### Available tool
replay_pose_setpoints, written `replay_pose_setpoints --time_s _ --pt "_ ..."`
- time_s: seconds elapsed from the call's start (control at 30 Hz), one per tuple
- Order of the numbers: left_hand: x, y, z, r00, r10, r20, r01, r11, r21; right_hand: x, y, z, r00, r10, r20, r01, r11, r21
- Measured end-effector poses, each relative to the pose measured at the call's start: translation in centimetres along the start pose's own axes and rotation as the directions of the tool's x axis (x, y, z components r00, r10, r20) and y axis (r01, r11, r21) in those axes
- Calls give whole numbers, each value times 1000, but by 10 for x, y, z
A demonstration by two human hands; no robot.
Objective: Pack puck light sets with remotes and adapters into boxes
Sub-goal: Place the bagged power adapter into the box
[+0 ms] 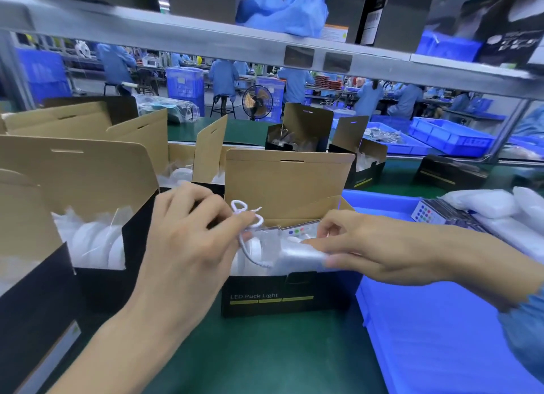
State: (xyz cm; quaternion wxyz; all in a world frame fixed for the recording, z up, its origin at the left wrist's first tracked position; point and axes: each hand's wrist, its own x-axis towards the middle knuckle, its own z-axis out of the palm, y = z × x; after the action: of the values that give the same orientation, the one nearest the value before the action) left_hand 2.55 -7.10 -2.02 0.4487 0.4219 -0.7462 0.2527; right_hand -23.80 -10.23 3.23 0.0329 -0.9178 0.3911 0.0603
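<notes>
Left hand (188, 234) pinches white cable (245, 231); right hand (374, 246) seemingly grips blurred bag (300, 256).

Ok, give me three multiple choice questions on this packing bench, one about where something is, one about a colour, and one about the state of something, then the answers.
1. Where does the stack of remotes lie?
A. in the blue tray to the right
B. on the top shelf
C. under the bench

2. What colour is the cable in the left hand?
A. black
B. white
C. red

3. How is the LED Puck Light box in front of the person?
A. taped shut
C. crushed flat
B. open, lid flap standing up

Answers: 1 A, they sit in the blue tray beside white bags; 2 B, the pinched looped cable is white; 3 B, its brown flap stands up while the right hand reaches in.
</notes>
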Motion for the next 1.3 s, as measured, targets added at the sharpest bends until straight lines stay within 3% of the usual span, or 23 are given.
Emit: replay_pose_setpoints --time_s 0.17,0.33,0.43,0.5,0.57,0.63,0.7,0.8,0.83,0.9,0.97,1.03,1.07,1.1,1.17,1.2,1.23,1.3 --pt "2 18 1 997 29 67 -24 997 -72 -4 -8 17 934 -57 -352 92 992 84" --pt "9 30 -5 972 -70 223 157 901 -403 3 -7 17 936 -34 -350 102 978 179" --pt "13 27 1 929 -149 340 270 900 -342 12 -8 15 977 -14 -214 44 990 134" --pt "13 24 6 879 -177 442 326 901 -286 19 -11 17 997 15 -79 -16 1000 -15" --pt "12 26 9 825 -175 537 306 938 -164 25 -17 14 998 30 52 -25 996 -89" --pt "11 33 13 781 -155 605 169 985 34 26 -21 7 994 19 108 -15 999 -34" --pt "13 37 9 806 -53 589 6 997 82 20 -22 5 999 35 35 -36 999 39" --pt "7 44 8 861 65 504 -95 995 35 4 -25 20 996 26 -88 -22 999 40" --pt "8 48 6 845 94 526 -121 993 17 -2 -25 24 996 12 -93 -8 999 49" --pt "5 49 4 695 89 714 -152 988 25 -10 -21 26 989 28 -147 -10 993 118" --pt "-3 47 13 739 19 673 -64 997 43 -15 -17 30 965 34 -260 -18 998 65" --pt "-6 53 8 636 -84 767 54 996 65 -12 -19 39 963 -5 -270 -13 998 -67" --pt "-7 54 5 657 -73 751 45 997 57 -9 -22 44 969 -19 -248 -7 995 -101" --pt "-12 51 4 722 -39 691 66 998 -12 -7 -24 47 972 -21 -234 -10 991 -130" --pt "-18 43 6 898 27 438 8 997 -77 -4 -25 46 967 -26 -252 -25 980 -199" --pt "-17 36 8 954 50 297 -28 997 -78 -3 -24 43 964 -30 -265 -35 971 -237" --pt "-15 27 10 983 20 180 -4 996 -93 -2 -23 42 959 -41 -281 -40 960 -277" --pt "-10 14 12 973 -203 113 221 960 -173 0 -21 42 954 -52 -296 -47 946 -320"
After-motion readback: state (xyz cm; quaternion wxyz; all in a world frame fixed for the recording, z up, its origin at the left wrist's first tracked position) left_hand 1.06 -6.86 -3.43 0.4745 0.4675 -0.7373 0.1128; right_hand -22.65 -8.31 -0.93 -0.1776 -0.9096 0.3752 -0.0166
